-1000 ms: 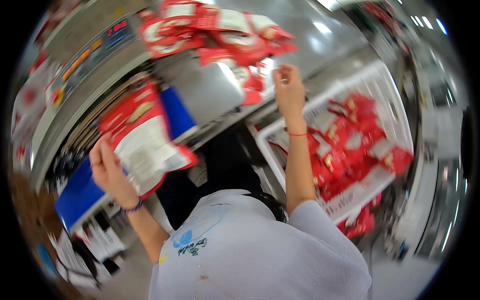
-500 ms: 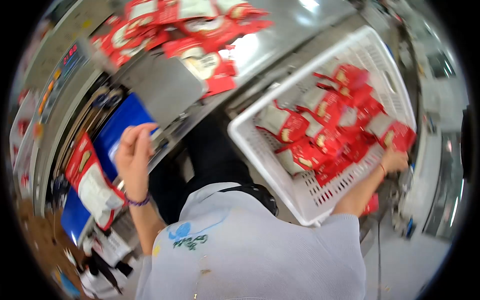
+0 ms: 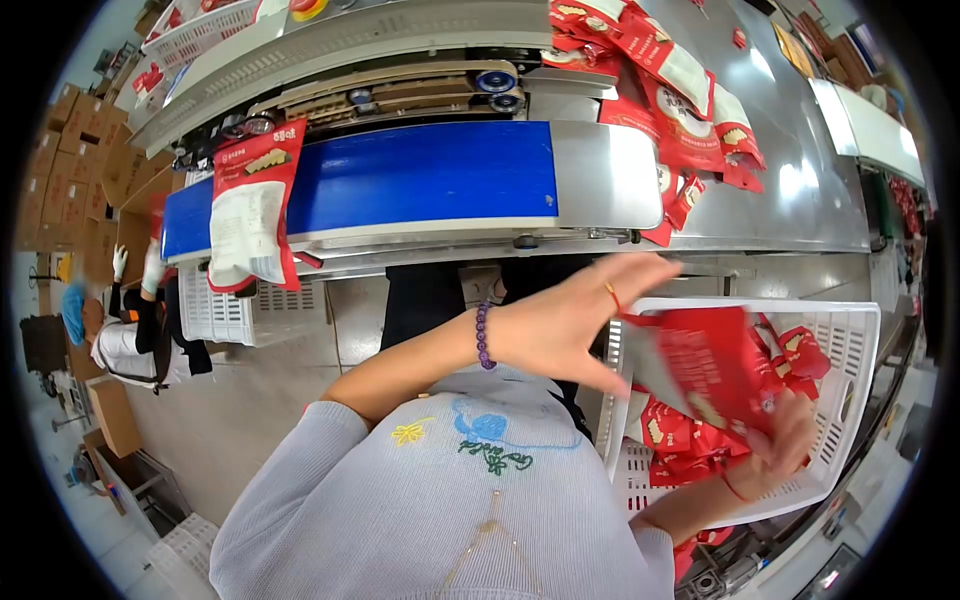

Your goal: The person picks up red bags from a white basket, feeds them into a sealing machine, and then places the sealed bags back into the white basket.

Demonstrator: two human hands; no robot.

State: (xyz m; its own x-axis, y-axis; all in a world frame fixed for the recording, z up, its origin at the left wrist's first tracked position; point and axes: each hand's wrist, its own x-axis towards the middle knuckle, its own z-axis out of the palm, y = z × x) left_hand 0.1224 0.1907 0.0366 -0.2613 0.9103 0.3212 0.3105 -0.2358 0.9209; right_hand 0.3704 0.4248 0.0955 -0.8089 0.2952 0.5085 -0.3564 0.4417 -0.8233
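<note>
Holding a red packet (image 3: 705, 370) by its lower corner, the right hand (image 3: 785, 445) has its grip clenched on the foil. The packet hangs tilted just above the white basket (image 3: 850, 335), over the other red packets (image 3: 670, 440) lying inside. The left hand (image 3: 560, 325), with a purple bead bracelet (image 3: 483, 335) at the wrist, crosses in front of the body with its grip released and its fingers (image 3: 625, 275) spread wide. Its lower fingertips are just beside the packet's near edge, though blur hides whether they touch.

Beyond the hands runs a blue conveyor belt (image 3: 420, 175), and one packet with a white panel (image 3: 248, 215) lies on its left end, overhanging the edge. A heap of packets (image 3: 685, 95) sits on the steel surface (image 3: 800, 190) to the right of the belt. A second white basket (image 3: 225, 315) stands under the belt — near it is another person (image 3: 120, 335) in a blue cap.
</note>
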